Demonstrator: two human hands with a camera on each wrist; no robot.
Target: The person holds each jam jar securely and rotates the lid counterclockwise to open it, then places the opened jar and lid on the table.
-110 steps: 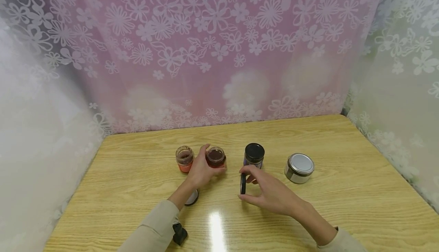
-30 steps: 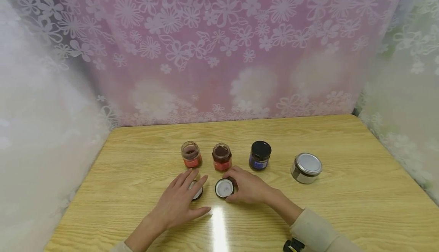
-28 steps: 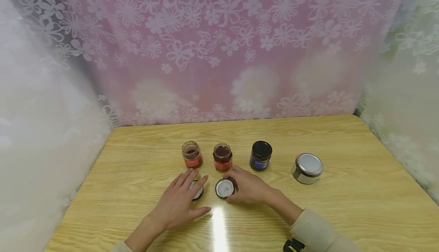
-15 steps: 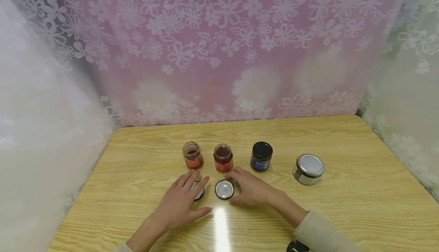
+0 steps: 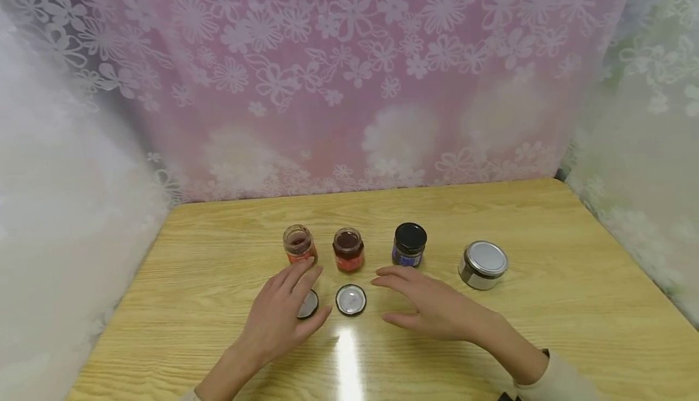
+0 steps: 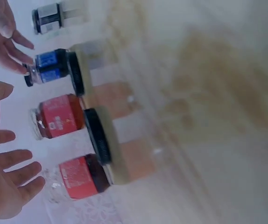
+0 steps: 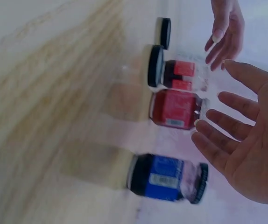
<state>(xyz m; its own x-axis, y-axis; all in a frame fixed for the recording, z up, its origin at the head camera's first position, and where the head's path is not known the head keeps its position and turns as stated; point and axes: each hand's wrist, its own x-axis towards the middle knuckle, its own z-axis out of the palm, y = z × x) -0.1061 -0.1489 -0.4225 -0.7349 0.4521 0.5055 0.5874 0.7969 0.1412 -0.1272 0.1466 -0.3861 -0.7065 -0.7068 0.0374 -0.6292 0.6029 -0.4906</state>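
Note:
My left hand (image 5: 275,316), fingers spread, hovers over a black-rimmed jar lid (image 5: 309,304) and partly covers it. Beyond its fingertips stands an uncapped, red-labelled glass jar (image 5: 298,243) with dark residue inside. A second uncapped red-labelled jar (image 5: 348,250) stands to its right, filled with something dark red. In front of that jar lies another lid (image 5: 351,299), pale inside up. Right of this lid, my right hand (image 5: 437,307) is apart from it, fingers extended and holding nothing. The right wrist view also shows this hand (image 7: 255,135) with nothing in its fingers.
Behind my right hand stands a blue-labelled jar (image 5: 409,244) with its black lid on. Farther right is a wide, low jar (image 5: 483,264) with a silver lid. All stand on a wood-grain table (image 5: 229,237), with a pink floral curtain (image 5: 306,85) behind it.
Earlier, my left hand held the second red jar while my right held its lid upright. The lid was laid down, then my right hand let go and drew back to the right.

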